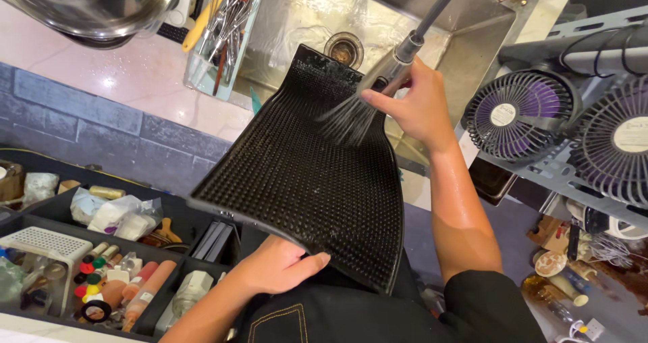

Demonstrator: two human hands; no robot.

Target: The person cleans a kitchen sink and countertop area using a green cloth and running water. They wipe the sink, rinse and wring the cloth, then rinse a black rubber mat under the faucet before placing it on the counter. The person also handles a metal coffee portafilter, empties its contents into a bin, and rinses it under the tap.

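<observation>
— So, what are the hands doing with that black studded rubber mat (304, 181)?

— One on each end. The left hand (280, 265) is closed on the mat's near edge, thumb on top and fingers curled under it. The right hand (418, 107) is beside the mat's far right corner, wrapped round the spray head of a metal pull-out faucet (408, 49), and water is fanning from the head onto the mat's upper part.

— Where does the mat sit?

— It slopes from the left hand up and away, with its far end hanging over the steel sink (472, 39), just short of the round drain (344, 48).

— How many of each thing?

— One mat, one faucet, one sink, one drain. Right of the mat, two small round fans (520, 110) sit side by side on a grey rack. Left of the mat's far end there is one narrow caddy (223, 25) full of utensils, and beyond that one large steel bowl (94, 5) on the pale counter (135, 73).

— Any room around the edges?

— The mat's left edge hangs free above black trays (101, 248) of small bottles and oddments. Its right edge runs close along the right forearm. The sink basin beyond the mat's far end is open
</observation>
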